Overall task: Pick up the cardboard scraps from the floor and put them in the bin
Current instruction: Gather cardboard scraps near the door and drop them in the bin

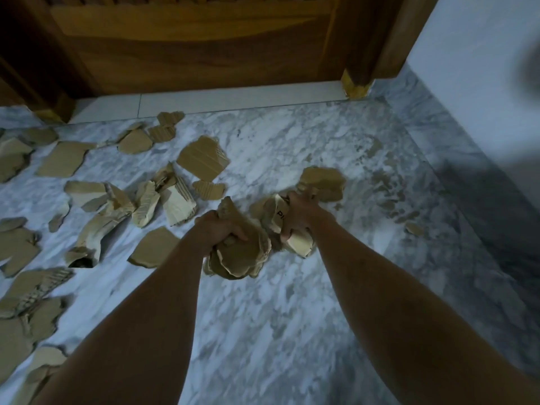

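My left hand [219, 229] is closed around a bunch of torn brown cardboard scraps [239, 255] held just above the marble floor. My right hand [301, 211] grips another bunch of scraps [299, 244], one with black print on it, and its fingers touch a larger scrap [324, 182] lying on the floor. Several more cardboard scraps [163, 200] are scattered over the floor to the left and behind. No bin is in view.
A wooden door [190, 45] and its frame [368, 54] stand at the far edge, with a pale threshold [233, 100] below. A white wall [473, 68] runs along the right. The white-grey marble floor [292, 317] lies bare near my arms and to the right.
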`<state>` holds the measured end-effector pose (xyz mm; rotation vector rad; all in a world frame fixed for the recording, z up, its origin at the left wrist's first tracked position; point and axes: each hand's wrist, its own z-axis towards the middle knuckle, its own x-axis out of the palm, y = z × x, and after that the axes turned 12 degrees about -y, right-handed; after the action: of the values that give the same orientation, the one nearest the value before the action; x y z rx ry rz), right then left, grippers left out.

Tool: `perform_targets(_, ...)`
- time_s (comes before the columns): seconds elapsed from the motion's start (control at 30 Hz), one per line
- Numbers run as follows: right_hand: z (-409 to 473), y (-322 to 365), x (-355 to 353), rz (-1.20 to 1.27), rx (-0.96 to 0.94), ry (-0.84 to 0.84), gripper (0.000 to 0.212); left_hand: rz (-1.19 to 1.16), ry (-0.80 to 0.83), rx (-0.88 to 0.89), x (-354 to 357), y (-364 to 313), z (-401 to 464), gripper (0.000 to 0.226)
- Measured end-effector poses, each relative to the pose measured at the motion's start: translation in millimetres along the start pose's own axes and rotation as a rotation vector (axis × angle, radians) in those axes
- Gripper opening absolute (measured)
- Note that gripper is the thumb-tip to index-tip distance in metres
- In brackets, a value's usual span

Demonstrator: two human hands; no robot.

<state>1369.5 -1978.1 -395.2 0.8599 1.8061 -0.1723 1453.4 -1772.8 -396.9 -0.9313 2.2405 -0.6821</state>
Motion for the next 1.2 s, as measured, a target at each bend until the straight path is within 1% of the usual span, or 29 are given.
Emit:
perform_targets(0.03, -1.1, 0.1, 0.3, -0.028, 0.004, -0.005, 0.118, 0.031, 0.013, 0.012, 3.8, 4.8, 12.4, 0.108)
perform_targets(0.07, -0.2, -0.7, 1.7, -0.031, 0.002, -0.01, 0.116, 0.066, 0.024, 0.022, 7.2, 6.0, 16.7, 0.108)
perform_targets(0.17, -0.6, -8.6, -7.9, 0.104, 0.01, -0.006, 0.092, 0.13, 0.006, 0.073, 15.1, -11.7, -4.0, 0.085)
perform_targets(0.23, 3.8, -16.4, -24.6, 0.234, 0.036, -0.038, 0.084, 0.182, 0.014, 0.101, 19.7, -20.5, -4.9, 0.079)
perform_targets(0.27, 9.7, -20.9, -34.7, 0.265, 0.034, -0.111, 0.086, 0.192, 0.017, 0.109, 21.5, -23.8, -2.5, 0.08)
perform_targets(0.3, 16.5, -25.7, -44.9, 0.259, 0.032, -0.182, 0.094, 0.202, 0.017, 0.116, 23.6, -26.8, -0.3, 0.081)
perform_targets(0.33, 23.6, -31.0, -54.3, 0.249, 0.042, -0.208, 0.106, 0.212, 0.015, 0.123, 26.2, -30.5, 1.2, 0.08)
perform_targets(0.37, 29.5, -35.6, -62.7, 0.24, 0.055, -0.189, 0.117, 0.208, 0.015, 0.13, 29.1, -33.6, 1.6, 0.074)
perform_targets(0.43, 42.7, -47.0, -72.1, 0.174, 0.096, -0.107, 0.13, 0.196, 0.02, 0.141, 35.1, -37.4, 1.8, 0.058)
perform_targets(0.5, 54.5, -58.0, -73.8, 0.067, 0.148, -0.059, 0.139, 0.189, 0.037, 0.146, 38.9, -38.1, 7.8, 0.055)
perform_targets(0.57, 62.8, -65.7, -71.8, -0.031, 0.174, -0.069, 0.136, 0.191, 0.069, 0.154, 40.9, -40.1, 14.7, 0.058)
perform_targets(0.63, 66.3, -69.6, -70.4, -0.09, 0.167, -0.076, 0.131, 0.201, 0.09, 0.157, 42.0, -42.3, 20.9, 0.054)
perform_targets(0.7, 67.8, -71.2, -69.4, -0.094, 0.16, -0.071, 0.132, 0.2, 0.096, 0.156, 41.3, -43.4, 23.7, 0.054)
perform_targets(0.77, 65.1, -70.8, -67.5, -0.078, 0.149, -0.102, 0.128, 0.185, 0.09, 0.141, 41.6, -42.7, 26.0, 0.053)
perform_targets(0.83, 57.9, -69.0, -64.5, -0.019, 0.138, -0.161, 0.116, 0.171, 0.078, 0.127, 43.7, -42.7, 24.1, 0.051)
perform_targets(0.93, 38.5, -69.6, -58.7, 0.104, 0.122, -0.27, 0.094, 0.141, 0.049, 0.094, 53.0, -42.5, 14.2, 0.056)
perform_targets(1.0, 24.0, -81.9, -54.8, 0.248, 0.162, -0.292, 0.089, 0.095, 0.043, 0.076, 65.5, -42.1, 4.7, 0.053)
perform_targets(1.07, 7.1, -103.8, -56.1, 0.442, 0.209, -0.271, 0.084, 0.037, 0.053, 0.081, 82.1, -42.7, -6.5, 0.046)
perform_targets(1.13, -8.6, -138.7, -65.2, 0.626, 0.261, -0.285, 0.073, -0.028, 0.063, 0.091, 99.0, -45.5, -19.0, 0.038)
perform_targets(1.17, -15.7, -159.2, -71.0, 0.668, 0.285, -0.301, 0.071, -0.063, 0.062, 0.091, 106.4, -47.2, -24.3, 0.036)
perform_targets(1.2, -23.0, -179.1, -77.5, 0.682, 0.304, -0.313, 0.075, -0.091, 0.061, 0.089, 113.1, -49.3, -28.6, 0.036)
